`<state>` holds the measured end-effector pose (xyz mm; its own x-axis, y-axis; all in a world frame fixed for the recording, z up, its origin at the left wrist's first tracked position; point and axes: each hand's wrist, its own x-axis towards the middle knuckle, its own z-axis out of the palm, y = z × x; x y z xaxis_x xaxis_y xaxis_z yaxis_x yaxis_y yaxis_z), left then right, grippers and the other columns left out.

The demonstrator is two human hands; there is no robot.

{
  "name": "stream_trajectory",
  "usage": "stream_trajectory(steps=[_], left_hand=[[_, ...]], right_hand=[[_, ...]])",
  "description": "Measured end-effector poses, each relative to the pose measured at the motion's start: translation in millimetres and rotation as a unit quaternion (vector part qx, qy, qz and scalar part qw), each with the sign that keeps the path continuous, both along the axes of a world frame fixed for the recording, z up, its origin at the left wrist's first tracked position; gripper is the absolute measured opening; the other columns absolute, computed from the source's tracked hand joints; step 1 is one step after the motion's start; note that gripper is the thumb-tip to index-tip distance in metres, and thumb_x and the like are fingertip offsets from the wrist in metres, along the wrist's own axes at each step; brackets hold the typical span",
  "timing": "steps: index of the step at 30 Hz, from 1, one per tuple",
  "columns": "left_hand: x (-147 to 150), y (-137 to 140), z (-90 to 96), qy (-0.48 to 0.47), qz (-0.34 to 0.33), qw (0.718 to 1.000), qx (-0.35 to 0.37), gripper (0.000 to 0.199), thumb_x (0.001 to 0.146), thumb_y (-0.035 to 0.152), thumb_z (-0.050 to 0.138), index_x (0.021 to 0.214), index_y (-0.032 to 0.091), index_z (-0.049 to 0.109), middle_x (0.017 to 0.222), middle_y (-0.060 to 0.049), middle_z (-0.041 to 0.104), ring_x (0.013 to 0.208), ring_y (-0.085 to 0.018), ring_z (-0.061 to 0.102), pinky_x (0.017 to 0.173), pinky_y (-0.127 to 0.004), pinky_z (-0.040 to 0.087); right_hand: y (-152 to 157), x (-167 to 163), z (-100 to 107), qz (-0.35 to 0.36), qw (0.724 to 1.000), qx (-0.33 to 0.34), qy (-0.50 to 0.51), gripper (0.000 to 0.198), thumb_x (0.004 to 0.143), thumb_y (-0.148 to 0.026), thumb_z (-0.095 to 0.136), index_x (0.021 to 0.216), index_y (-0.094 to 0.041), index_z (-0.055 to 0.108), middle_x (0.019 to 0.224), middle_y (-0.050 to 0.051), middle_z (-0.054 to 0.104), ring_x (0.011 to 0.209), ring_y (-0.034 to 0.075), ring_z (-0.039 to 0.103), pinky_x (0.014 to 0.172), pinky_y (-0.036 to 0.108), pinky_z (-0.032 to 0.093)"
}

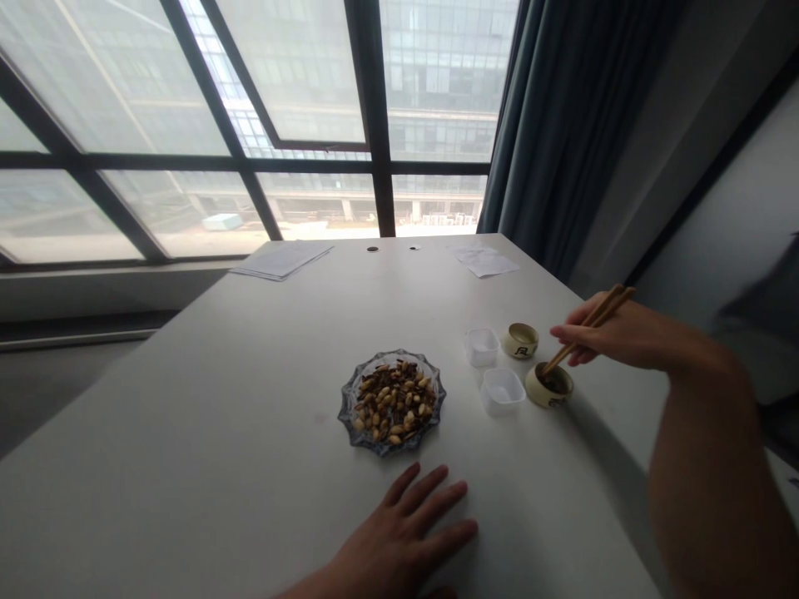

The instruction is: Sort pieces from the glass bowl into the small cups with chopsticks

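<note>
My right hand [593, 333] grips a pair of wooden chopsticks [600, 314], their tips down inside the nearer small ceramic bowl [548, 396]. Dark bits lie in that bowl; I cannot make out what they are. Flat on the table, my left hand [412, 532] rests with fingers spread, holding nothing. Just beyond its fingertips stands a scalloped glass dish [347, 423] filled with a mix of pale shelled nuts or seeds [399, 399] and darker pieces.
Two clear plastic cups [483, 349] stand between the dish and the bowls. Behind the nearer bowl is a second ceramic bowl [520, 343]. Papers [284, 259] lie at the far left of the white table [250, 416], another sheet [487, 260] at the far right.
</note>
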<state>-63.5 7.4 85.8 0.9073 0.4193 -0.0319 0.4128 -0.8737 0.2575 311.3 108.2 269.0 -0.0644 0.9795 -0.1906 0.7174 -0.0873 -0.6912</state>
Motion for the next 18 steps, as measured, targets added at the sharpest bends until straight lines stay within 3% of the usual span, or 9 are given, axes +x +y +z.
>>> stream_trajectory(steps=[6,9,11,15,18], left_hand=[[-1.0,-0.5,-1.4,-0.032,-0.003,0.999,0.02,0.078,0.086,0.039,0.082,0.155,0.03,0.047,0.166,-0.008,0.038,0.153,-0.038,0.034,0.125,-0.059,0.027],[-0.6,-2.4,5.8,-0.012,0.003,1.0,0.009,0.079,0.087,0.039,0.082,0.155,0.031,0.045,0.167,-0.007,0.036,0.153,-0.039,0.033,0.124,-0.061,0.028],[-1.1,-3.3,8.3,-0.006,0.005,1.0,0.001,0.074,0.091,0.043,0.078,0.156,0.032,0.045,0.168,-0.006,0.035,0.154,-0.039,0.033,0.124,-0.062,0.028],[-3.7,-4.4,3.7,-0.032,0.004,0.999,-0.002,0.06,0.102,0.054,0.059,0.156,0.033,0.044,0.169,-0.004,0.033,0.154,-0.038,0.032,0.123,-0.062,0.028],[-4.4,-5.0,-2.8,-0.051,0.006,0.998,0.02,0.059,0.103,0.056,0.057,0.155,0.032,0.045,0.169,-0.004,0.035,0.154,-0.037,0.032,0.125,-0.059,0.027]], right_hand=[[-17.8,-4.6,11.8,-0.038,0.988,0.146,-0.027,0.037,0.091,-0.054,0.072,0.09,-0.018,0.082,0.082,0.01,0.082,0.077,0.028,0.08,0.061,0.031,0.062],[-27.3,-23.6,15.2,-0.038,0.959,0.279,0.017,0.034,0.093,-0.053,0.071,0.088,-0.021,0.082,0.081,0.008,0.082,0.074,0.025,0.079,0.061,0.029,0.061],[-31.4,-44.8,14.5,-0.012,0.943,0.327,0.055,0.032,0.094,-0.052,0.071,0.086,-0.023,0.082,0.08,0.006,0.081,0.071,0.023,0.079,0.062,0.028,0.061],[-32.0,-96.6,3.0,0.124,0.954,0.253,0.107,0.033,0.098,-0.047,0.067,0.083,-0.021,0.081,0.077,0.004,0.08,0.07,0.019,0.076,0.062,0.026,0.057],[-28.1,-131.6,-14.5,0.223,0.948,0.198,0.11,0.034,0.102,-0.04,0.062,0.08,-0.019,0.079,0.076,0.003,0.078,0.068,0.017,0.073,0.063,0.025,0.053]])
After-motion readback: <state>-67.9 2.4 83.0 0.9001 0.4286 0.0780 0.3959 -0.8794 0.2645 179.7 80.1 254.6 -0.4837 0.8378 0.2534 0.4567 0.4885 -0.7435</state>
